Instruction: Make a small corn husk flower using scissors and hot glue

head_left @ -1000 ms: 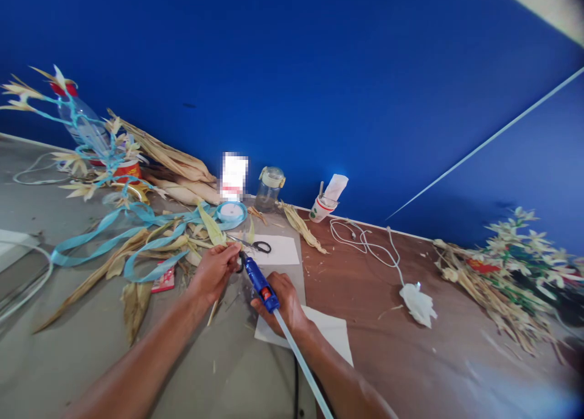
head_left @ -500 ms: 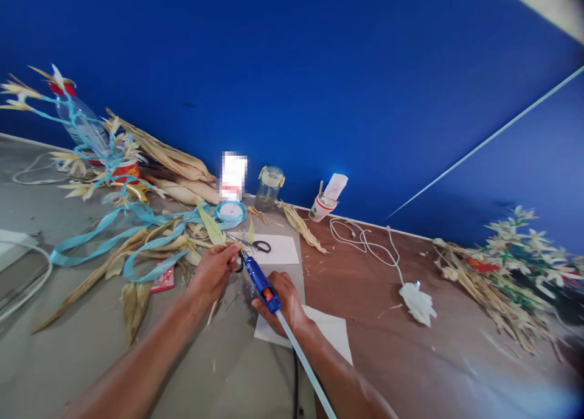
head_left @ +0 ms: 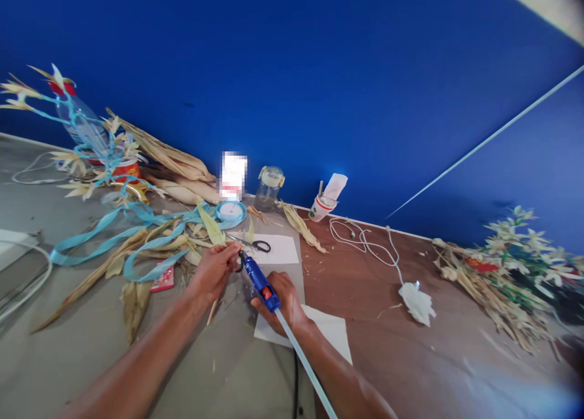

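My right hand point(head_left: 283, 301) grips a blue glue gun point(head_left: 258, 280) with a pale glue stick point(head_left: 305, 368) sticking out of its back. Its nozzle points up-left at a dried husk piece point(head_left: 214, 267) pinched in my left hand point(head_left: 215, 269). Both hands work over the grey table point(head_left: 68, 346), just in front of a white paper sheet point(head_left: 279, 249) on which black-handled scissors point(head_left: 259, 245) lie. Another white sheet point(head_left: 332, 332) lies under my right wrist.
Light blue ribbon point(head_left: 114, 239) and dried husks point(head_left: 168, 157) spread at the left, with a ribbon spool point(head_left: 231, 211), a glass jar point(head_left: 269, 188) and a paper cup point(head_left: 323, 206) by the blue wall. A white cable point(head_left: 365, 242), a white husk flower point(head_left: 417, 303) and a flower bundle point(head_left: 506, 273) lie on the brown table at right.
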`<state>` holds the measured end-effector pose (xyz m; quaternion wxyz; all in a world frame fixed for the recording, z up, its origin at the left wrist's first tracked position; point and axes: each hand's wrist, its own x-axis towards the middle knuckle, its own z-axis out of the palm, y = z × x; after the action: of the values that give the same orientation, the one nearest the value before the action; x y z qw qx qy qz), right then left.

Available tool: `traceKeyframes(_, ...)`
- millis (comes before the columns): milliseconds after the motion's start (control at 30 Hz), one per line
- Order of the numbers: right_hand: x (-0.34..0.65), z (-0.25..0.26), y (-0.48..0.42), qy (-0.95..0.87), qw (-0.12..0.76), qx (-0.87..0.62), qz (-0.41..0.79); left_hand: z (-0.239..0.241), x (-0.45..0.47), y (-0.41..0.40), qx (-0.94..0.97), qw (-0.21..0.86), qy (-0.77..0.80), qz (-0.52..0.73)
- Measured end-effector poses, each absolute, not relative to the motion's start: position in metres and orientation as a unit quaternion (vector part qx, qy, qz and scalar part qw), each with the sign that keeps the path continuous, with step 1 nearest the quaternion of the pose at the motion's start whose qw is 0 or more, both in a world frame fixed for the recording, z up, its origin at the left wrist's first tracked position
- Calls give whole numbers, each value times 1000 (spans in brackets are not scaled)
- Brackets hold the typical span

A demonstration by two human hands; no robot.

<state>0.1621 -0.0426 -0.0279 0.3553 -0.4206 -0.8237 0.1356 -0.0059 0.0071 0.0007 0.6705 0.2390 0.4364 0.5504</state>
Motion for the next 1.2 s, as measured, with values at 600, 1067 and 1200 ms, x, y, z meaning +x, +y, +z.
traceKeyframes(600, 163, -28, -44, -820, 360, -427, 124, -1, -12, 8, 230, 723, 368, 538)
traceKeyframes(1067, 162, -24, -44, -820, 374, -411, 141, -2, -10, 7, 229, 731, 370, 525)
traceKeyframes(1200, 162, -25, -42, -822, 367, -413, 139, -1, -10, 7, 223, 741, 366, 517)
